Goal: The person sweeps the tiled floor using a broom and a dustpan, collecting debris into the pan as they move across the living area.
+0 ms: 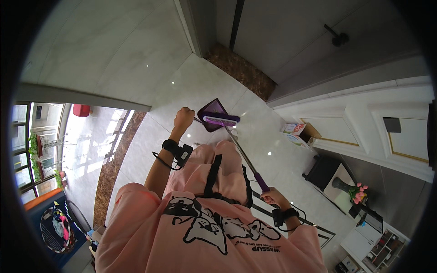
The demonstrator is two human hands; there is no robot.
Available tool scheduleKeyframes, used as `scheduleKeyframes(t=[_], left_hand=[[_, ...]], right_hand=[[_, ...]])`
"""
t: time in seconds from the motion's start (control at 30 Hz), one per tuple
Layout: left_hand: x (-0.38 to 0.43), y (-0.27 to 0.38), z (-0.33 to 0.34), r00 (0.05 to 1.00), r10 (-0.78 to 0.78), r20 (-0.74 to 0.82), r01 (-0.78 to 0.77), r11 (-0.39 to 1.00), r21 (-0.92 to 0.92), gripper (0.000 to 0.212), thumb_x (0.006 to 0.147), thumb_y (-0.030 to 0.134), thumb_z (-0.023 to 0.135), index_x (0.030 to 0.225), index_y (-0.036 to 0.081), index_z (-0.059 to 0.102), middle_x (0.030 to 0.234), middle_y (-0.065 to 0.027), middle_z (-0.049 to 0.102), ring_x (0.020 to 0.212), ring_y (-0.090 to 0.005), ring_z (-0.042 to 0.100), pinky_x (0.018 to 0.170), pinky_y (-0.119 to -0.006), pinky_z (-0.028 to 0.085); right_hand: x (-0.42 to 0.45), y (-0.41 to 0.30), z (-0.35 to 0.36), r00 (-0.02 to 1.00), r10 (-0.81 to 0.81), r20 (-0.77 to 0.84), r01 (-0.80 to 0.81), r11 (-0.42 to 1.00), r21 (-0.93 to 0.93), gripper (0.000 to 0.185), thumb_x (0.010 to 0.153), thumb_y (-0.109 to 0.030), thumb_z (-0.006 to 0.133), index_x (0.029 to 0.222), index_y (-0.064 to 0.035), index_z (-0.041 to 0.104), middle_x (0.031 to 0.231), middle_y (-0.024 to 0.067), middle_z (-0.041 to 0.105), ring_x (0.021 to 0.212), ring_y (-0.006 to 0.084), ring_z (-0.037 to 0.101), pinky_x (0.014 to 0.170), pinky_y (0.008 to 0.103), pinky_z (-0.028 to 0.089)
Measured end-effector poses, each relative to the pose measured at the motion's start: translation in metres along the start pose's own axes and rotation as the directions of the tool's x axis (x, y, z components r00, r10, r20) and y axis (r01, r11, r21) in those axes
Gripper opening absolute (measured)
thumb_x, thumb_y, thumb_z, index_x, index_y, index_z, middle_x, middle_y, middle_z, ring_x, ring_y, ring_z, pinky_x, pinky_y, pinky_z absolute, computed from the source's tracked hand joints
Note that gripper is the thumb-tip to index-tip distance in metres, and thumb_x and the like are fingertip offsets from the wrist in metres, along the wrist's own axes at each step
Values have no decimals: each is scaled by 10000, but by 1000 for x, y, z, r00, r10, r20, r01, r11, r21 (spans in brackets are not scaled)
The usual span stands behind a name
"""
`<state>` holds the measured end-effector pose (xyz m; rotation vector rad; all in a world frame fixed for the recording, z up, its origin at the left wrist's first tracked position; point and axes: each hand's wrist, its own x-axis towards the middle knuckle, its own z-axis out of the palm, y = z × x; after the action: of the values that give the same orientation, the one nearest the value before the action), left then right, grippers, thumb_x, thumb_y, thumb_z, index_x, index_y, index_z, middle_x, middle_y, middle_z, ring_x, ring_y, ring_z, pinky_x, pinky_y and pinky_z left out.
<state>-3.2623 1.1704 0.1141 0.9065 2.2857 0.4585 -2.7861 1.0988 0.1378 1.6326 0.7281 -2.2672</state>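
My left hand is a fist closed around the end of a dustpan's thin handle, most of which it hides. The dark purple dustpan is low by the floor ahead of my feet, with some small bits inside that are too small to name. My right hand, by my right hip, grips the purple grip of a broom with a metal pole. The broom's purple head lies across the dustpan, covering part of it. Both wrists wear black straps with small devices and cables.
Glossy pale tiles cover the floor, with brown marble threshold strips at the doorways. To the right are an open cardboard box and a black cabinet bearing a flower vase. A blue bin-like holder with rackets stands at left.
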Motion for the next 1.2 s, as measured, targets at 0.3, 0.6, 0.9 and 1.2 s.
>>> scheduleKeyframes(t=[0.3,0.6,0.9,1.2], left_hand=[[-14,-14,-16,988,-98,-117,89,993,-79,255,666,261,501,736,51,628,762,-117,616,801,-303,565,705,-361,438],[-46,-31,-12,959,-226,-170,190,961,-203,288,692,285,522,800,38,624,759,-112,628,780,-277,586,706,-337,441],[-55,-30,9,945,-239,-225,176,947,-267,333,699,295,528,831,1,611,749,-137,626,757,-265,593,695,-323,443],[-34,-4,12,942,-274,-195,217,938,-269,292,664,264,476,784,50,633,796,-148,616,810,-313,571,722,-370,441]], right_hand=[[-23,-98,-62,977,-171,-127,149,975,-164,210,701,-124,587,546,-51,466,455,25,420,339,90,362,320,222,229],[49,-226,-115,849,-522,79,515,852,93,145,761,-113,546,662,-35,475,550,5,449,463,52,405,428,165,296],[155,-298,-100,936,-334,108,329,943,59,230,695,-164,540,509,-59,453,449,43,447,335,120,363,326,215,253],[152,-209,-94,960,-278,-21,253,901,-353,258,707,-145,512,497,5,518,474,104,524,373,170,505,347,265,409]])
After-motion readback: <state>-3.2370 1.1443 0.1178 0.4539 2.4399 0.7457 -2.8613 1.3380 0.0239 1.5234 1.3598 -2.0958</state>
